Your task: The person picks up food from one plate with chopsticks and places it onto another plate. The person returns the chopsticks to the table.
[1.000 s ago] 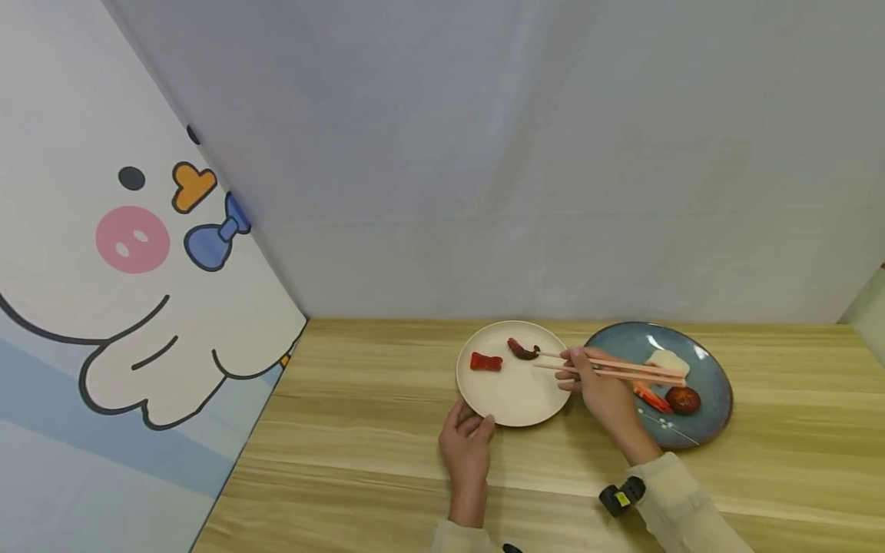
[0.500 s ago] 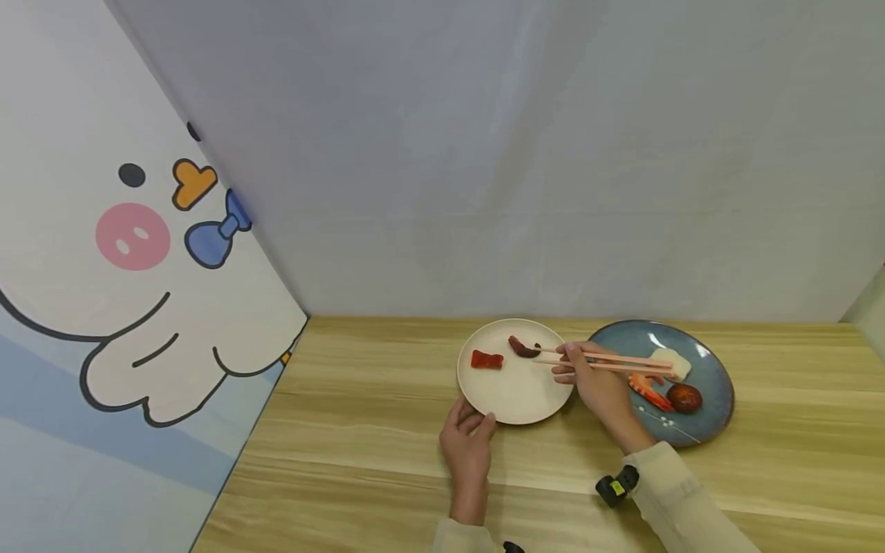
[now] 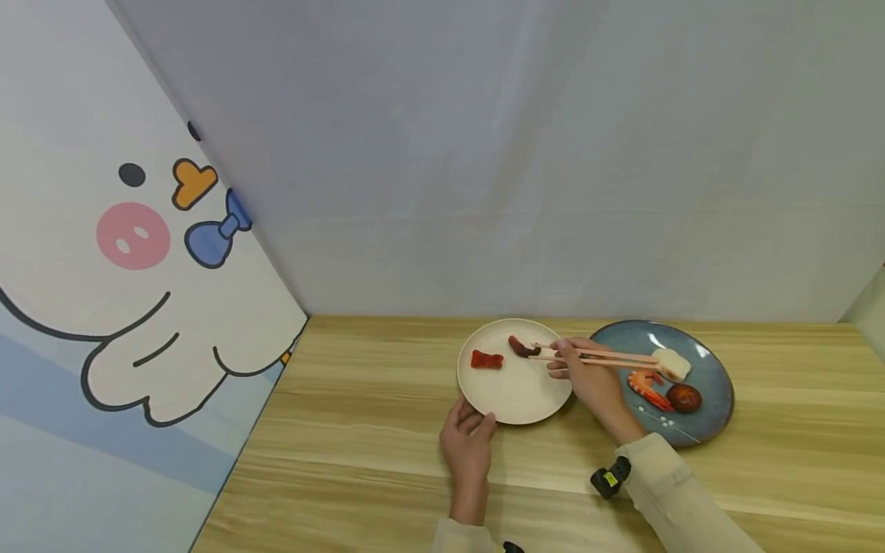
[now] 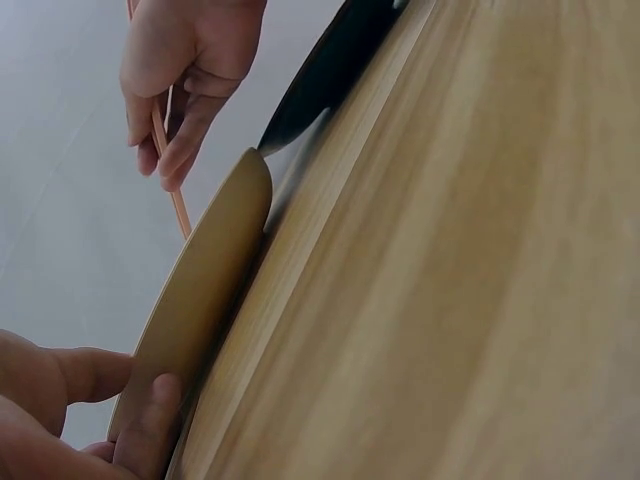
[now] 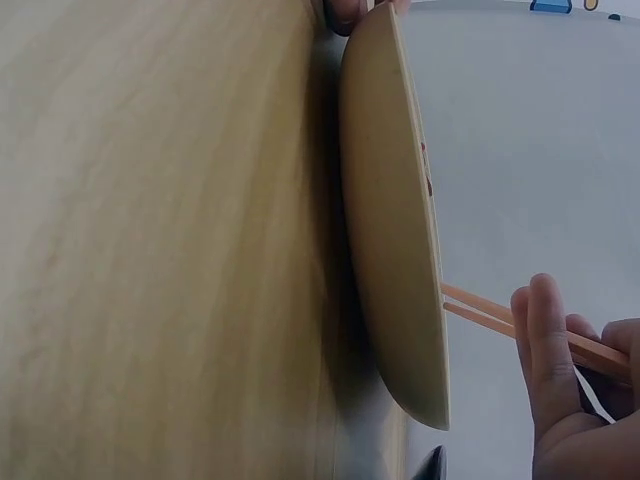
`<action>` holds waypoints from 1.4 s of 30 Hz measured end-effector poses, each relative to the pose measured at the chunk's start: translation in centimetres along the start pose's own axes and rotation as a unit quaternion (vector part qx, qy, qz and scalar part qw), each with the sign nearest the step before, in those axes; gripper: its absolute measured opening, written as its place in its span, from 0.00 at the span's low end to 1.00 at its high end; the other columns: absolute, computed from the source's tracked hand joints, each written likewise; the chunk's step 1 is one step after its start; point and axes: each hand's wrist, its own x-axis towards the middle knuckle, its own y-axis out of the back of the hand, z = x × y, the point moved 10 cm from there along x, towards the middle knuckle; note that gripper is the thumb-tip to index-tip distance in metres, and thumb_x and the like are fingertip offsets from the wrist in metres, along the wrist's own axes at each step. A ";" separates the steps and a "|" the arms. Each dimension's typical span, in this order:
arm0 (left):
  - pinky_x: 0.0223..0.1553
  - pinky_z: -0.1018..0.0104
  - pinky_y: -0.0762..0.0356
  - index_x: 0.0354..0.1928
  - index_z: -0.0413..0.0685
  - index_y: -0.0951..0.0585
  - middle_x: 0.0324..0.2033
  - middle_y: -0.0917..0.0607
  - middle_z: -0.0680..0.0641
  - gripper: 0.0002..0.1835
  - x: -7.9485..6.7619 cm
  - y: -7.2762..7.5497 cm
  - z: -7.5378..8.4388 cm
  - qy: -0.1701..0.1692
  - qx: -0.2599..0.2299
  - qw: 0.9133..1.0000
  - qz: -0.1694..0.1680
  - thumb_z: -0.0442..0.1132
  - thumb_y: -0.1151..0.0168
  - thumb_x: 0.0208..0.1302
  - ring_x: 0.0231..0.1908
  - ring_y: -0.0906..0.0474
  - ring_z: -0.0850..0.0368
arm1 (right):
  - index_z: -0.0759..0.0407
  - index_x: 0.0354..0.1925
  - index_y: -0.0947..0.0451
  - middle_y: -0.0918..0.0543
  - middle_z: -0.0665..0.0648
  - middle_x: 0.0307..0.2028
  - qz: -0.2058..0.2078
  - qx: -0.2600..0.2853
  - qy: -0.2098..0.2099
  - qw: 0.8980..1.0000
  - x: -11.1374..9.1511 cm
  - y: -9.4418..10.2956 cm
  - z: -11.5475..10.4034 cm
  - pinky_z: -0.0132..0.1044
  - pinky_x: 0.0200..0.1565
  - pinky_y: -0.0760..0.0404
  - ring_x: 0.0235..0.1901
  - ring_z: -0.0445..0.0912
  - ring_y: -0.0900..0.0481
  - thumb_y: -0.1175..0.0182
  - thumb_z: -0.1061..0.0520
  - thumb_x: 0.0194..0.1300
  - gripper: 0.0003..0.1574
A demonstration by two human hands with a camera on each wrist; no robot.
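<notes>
My left hand [image 3: 466, 453] pinches the near left rim of a white plate [image 3: 515, 407], which rests on the table. In the left wrist view its thumb and fingers meet at the plate's [image 4: 205, 270] edge. A pair of pink chopsticks [image 3: 615, 358] is held in my right hand [image 3: 588, 384], over the plate's right rim. Their tips are at the dark end of a curved, dark red food piece [image 3: 518, 346]. A flat red strip of food [image 3: 487, 360] lies left of it on the same plate. In the right wrist view the chopsticks [image 5: 480, 310] reach past the plate's rim.
Right of the white plate stands a blue oval plate [image 3: 712, 384], partly behind my right hand. It bears a shrimp [image 3: 648, 389], a brown mushroom cap [image 3: 684, 399] and a white piece of food [image 3: 672, 365]. A grey cloth wall [image 3: 553, 192] rises behind the table.
My right hand has shifted slightly left, and the chopsticks have drawn closer together, their tips now at the curved dark red piece's dark end. The left hand stays at the plate's rim.
</notes>
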 end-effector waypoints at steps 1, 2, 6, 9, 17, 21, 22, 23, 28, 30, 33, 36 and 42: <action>0.38 0.72 0.14 0.70 0.23 0.29 0.49 0.19 0.33 0.33 0.0 0.0 -0.1 0.003 -0.001 1.000 0.001 0.18 0.34 0.63 0.42 0.18 0.54 | 0.81 0.58 0.23 0.20 0.81 0.52 -0.002 -0.002 -0.003 1.000 0.1 -0.1 0.1 0.30 0.42 0.11 0.34 0.31 0.13 0.50 0.58 0.85 0.23; 0.38 0.72 0.14 0.70 0.23 0.29 0.50 0.19 0.33 0.33 0.0 0.0 -0.1 0.004 -0.001 1.000 0.001 0.19 0.34 0.63 0.42 0.18 0.54 | 0.81 0.58 0.23 0.20 0.80 0.52 -0.004 -0.004 -0.006 1.000 0.1 -0.1 0.2 0.30 0.42 0.11 0.34 0.32 0.13 0.50 0.58 0.85 0.24; 0.39 0.72 0.14 0.71 0.24 0.29 0.50 0.19 0.33 0.33 0.0 0.0 -0.1 0.008 -0.003 1.000 0.001 0.19 0.34 0.63 0.42 0.18 0.54 | 0.80 0.60 0.23 0.20 0.79 0.53 -0.011 -0.012 -0.016 1.000 0.4 -0.3 0.4 0.31 0.43 0.10 0.36 0.36 0.11 0.49 0.57 0.85 0.24; 0.38 0.72 0.14 0.71 0.24 0.29 0.50 0.19 0.33 0.33 0.0 -0.1 -0.1 0.009 -0.004 1.000 0.001 0.19 0.33 0.63 0.42 0.19 0.54 | 0.80 0.60 0.23 0.20 0.79 0.54 -0.016 -0.018 -0.021 0.999 0.6 -0.4 0.5 0.32 0.43 0.10 0.40 0.44 0.09 0.49 0.58 0.85 0.24; 0.39 0.72 0.14 0.71 0.24 0.29 0.51 0.19 0.33 0.33 0.0 -0.1 -0.2 0.007 -0.007 1.000 -0.001 0.19 0.34 0.63 0.43 0.19 0.53 | 0.80 0.61 0.24 0.20 0.78 0.53 -0.017 -0.023 -0.028 0.999 1.0 -0.8 0.8 0.32 0.43 0.10 0.39 0.45 0.09 0.49 0.59 0.85 0.24; 0.39 0.72 0.14 0.71 0.24 0.29 0.51 0.19 0.33 0.33 0.0 -0.1 -0.2 0.007 -0.004 1.000 -0.001 0.19 0.34 0.63 0.44 0.18 0.53 | 0.80 0.61 0.24 0.20 0.79 0.52 -0.014 -0.023 -0.030 0.999 1.1 -0.8 0.8 0.31 0.42 0.11 0.35 0.38 0.11 0.49 0.59 0.84 0.23; 0.39 0.72 0.14 0.71 0.24 0.29 0.51 0.19 0.33 0.33 0.0 -0.1 -0.2 0.007 -0.004 1.000 -0.001 0.19 0.34 0.63 0.44 0.19 0.53 | 0.80 0.61 0.24 0.20 0.79 0.52 -0.014 -0.022 -0.030 0.999 1.1 -0.8 0.8 0.30 0.42 0.11 0.35 0.36 0.11 0.49 0.59 0.84 0.24; 0.39 0.72 0.14 0.71 0.24 0.29 0.51 0.19 0.33 0.33 0.0 -0.1 -0.2 0.007 -0.004 1.000 -0.001 0.19 0.34 0.63 0.44 0.19 0.53 | 0.81 0.61 0.24 0.20 0.80 0.52 -0.015 -0.019 -0.029 0.999 1.1 -0.7 0.9 0.31 0.42 0.11 0.34 0.35 0.12 0.49 0.59 0.84 0.24; 0.39 0.72 0.14 0.71 0.24 0.29 0.51 0.19 0.33 0.33 0.1 -0.1 -0.3 0.007 -0.003 1.000 0.000 0.19 0.34 0.63 0.44 0.19 0.53 | 0.81 0.61 0.24 0.20 0.80 0.52 -0.025 -0.012 -0.026 0.999 1.2 -0.9 0.9 0.32 0.42 0.10 0.33 0.34 0.12 0.49 0.59 0.84 0.24; 0.39 0.72 0.14 0.72 0.25 0.29 0.51 0.19 0.33 0.33 0.1 -0.1 -0.3 0.006 -0.002 1.000 -0.001 0.20 0.34 0.64 0.44 0.18 0.53 | 0.80 0.61 0.24 0.19 0.79 0.52 -0.028 -0.016 -0.028 0.999 1.3 -1.1 1.0 0.32 0.42 0.10 0.34 0.36 0.11 0.49 0.59 0.84 0.24; 0.39 0.72 0.14 0.71 0.25 0.29 0.51 0.19 0.33 0.33 0.1 -0.1 -0.3 0.005 0.001 1.000 -0.001 0.20 0.33 0.64 0.44 0.18 0.53 | 0.79 0.61 0.23 0.19 0.78 0.51 -0.030 -0.025 -0.033 0.999 1.4 -1.2 1.2 0.33 0.42 0.10 0.35 0.38 0.10 0.49 0.58 0.85 0.24; 0.39 0.72 0.14 0.71 0.24 0.29 0.51 0.19 0.33 0.32 0.1 -0.1 -0.2 0.003 0.000 1.000 -0.001 0.20 0.34 0.64 0.44 0.18 0.52 | 0.79 0.61 0.23 0.18 0.78 0.51 -0.028 -0.030 -0.039 0.998 1.6 -1.3 1.3 0.34 0.43 0.10 0.36 0.41 0.09 0.49 0.57 0.85 0.24; 0.39 0.73 0.14 0.70 0.23 0.28 0.50 0.19 0.33 0.32 0.0 0.0 -0.1 -0.002 -0.001 1.000 0.000 0.19 0.34 0.63 0.44 0.18 0.52 | 0.79 0.61 0.23 0.14 0.77 0.47 -0.025 -0.015 -0.048 0.998 1.9 -1.3 1.6 0.35 0.42 0.09 0.35 0.42 0.09 0.49 0.58 0.85 0.24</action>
